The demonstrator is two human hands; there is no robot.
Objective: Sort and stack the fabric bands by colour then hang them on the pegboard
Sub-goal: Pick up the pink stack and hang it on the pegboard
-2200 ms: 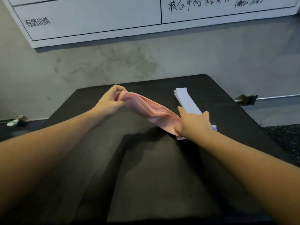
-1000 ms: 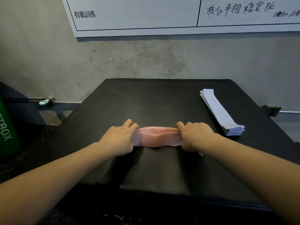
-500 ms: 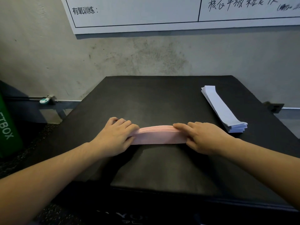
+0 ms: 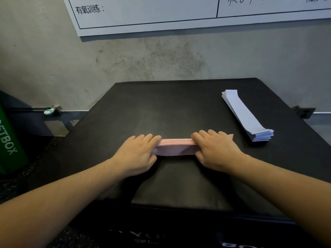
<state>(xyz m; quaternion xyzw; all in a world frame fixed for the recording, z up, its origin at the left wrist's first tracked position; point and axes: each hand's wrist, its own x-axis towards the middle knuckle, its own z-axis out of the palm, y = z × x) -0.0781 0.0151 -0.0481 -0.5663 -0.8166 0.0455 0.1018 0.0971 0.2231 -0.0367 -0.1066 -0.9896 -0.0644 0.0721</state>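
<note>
Head view: everything is seen from above, looking forward and down, nearest stuff first.
Left hand: laid palm-down on the left end of the pink stack, fingers fairly straight and close together, thumb tucked at the near edge. It reads as pressing, not a real grip.
Right hand: same deal on the right end, fingers flat over the top, thumb against the near side.
Pink bands: a neat pile squared up between both hands, lying across the middle of the black mat. A bit of the far right corner can be seen poking out past the right hand.
White bands: already stacked at the mat's right side, well apart from the pink pile, angled away.
Wall chart: pinned on the concrete wall behind. No pegboard is seen anywhere.
Risk: the layers look slippery, so the pile could probably be fanned out or skewed if it's lifted from one end only, or if pressure is let off unevenly.
Risk 2: the white pile sits near the mat's edge and could be knocked by a careless right forearm.
</note>
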